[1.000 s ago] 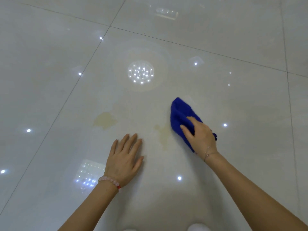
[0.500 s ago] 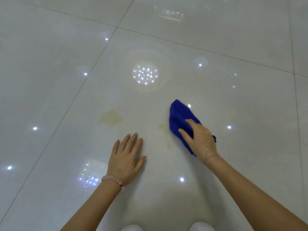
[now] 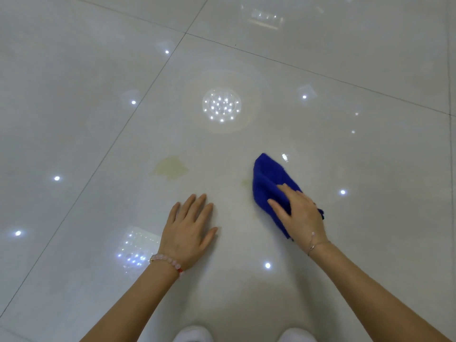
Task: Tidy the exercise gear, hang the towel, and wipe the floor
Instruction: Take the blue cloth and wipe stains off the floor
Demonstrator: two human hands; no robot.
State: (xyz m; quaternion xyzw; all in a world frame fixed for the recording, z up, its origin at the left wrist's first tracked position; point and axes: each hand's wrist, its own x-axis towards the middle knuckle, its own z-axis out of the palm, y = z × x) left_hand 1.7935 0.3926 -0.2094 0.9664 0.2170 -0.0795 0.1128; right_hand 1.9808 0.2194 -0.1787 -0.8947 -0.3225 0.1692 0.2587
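Note:
A blue cloth (image 3: 267,178) lies bunched on the glossy white tiled floor (image 3: 98,119). My right hand (image 3: 299,218) presses down on its near half, fingers curled over it. A yellowish stain (image 3: 170,167) marks the tile to the left of the cloth. A smaller faint smear (image 3: 246,183) touches the cloth's left edge. My left hand (image 3: 188,230) rests flat on the floor with fingers spread, below the larger stain, holding nothing.
Tile joints run diagonally across the floor (image 3: 320,75). Ceiling lights reflect as bright dots and a round cluster (image 3: 221,104). The white tips of two shoes (image 3: 192,334) show at the bottom edge.
The smear to the left of the cloth has shrunk. My right hand has pushed the cloth slightly over it. The view has shifted, and my left hand stays planted.

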